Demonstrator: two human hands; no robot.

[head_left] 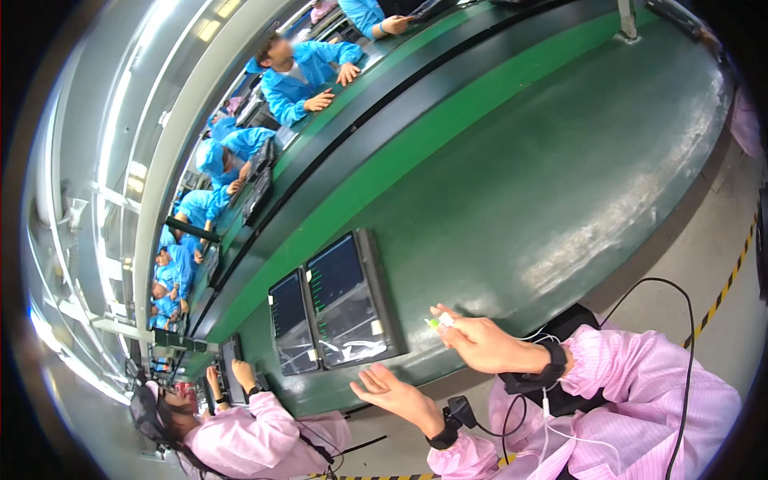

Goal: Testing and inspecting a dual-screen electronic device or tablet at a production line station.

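Note:
My left hand (396, 398) is held out above the table's near edge, palm turned up and fingers spread, with nothing in it. Close by on its right, my right hand (486, 344) pinches a small white and bright green piece (438, 322) at its fingertips; its exact kind is too small to tell. Beyond the left hand, two flat dark display panels lie side by side on the green table. The larger panel (338, 276) rests on a black tray and has clear film along its near end. The smaller panel (290, 308) is to its left. Neither hand touches them.
The green table (496, 200) curves away to the right, with a dark conveyor track (384, 104) beyond it. Co-workers in blue (292, 80) sit across. A co-worker in pink (240, 432) works at my left. A black cable (690, 320) loops beside my right arm.

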